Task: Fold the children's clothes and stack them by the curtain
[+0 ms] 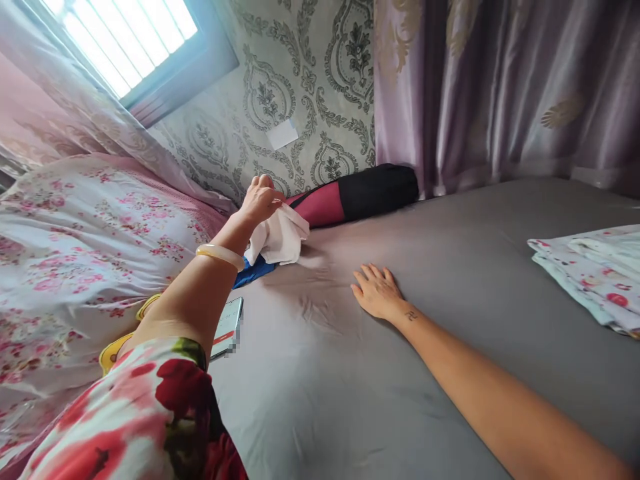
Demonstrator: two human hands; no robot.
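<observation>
My left hand (261, 199) is closed in a pinch on a white cloth (283, 235), holding it up by one edge while the rest hangs down toward the bed. What sort of cloth it is, I cannot make out. A piece of blue fabric (256, 270) shows just beneath it. My right hand (379, 291) lies palm down on the grey bed sheet (360, 380), fingers spread, with nothing in it. Below my left wrist, partly behind the forearm, a phone (227, 327) rests on the sheet with its screen lit.
A long red and black bundle (350, 197) lies along the wall. Folded printed cloths (595, 273) are at the right. Floral bedding (90, 233) covers the left side, near yellow slippers (114, 352). Purple curtains (480, 93) hang at the back, and a barred window (130, 40) is upper left.
</observation>
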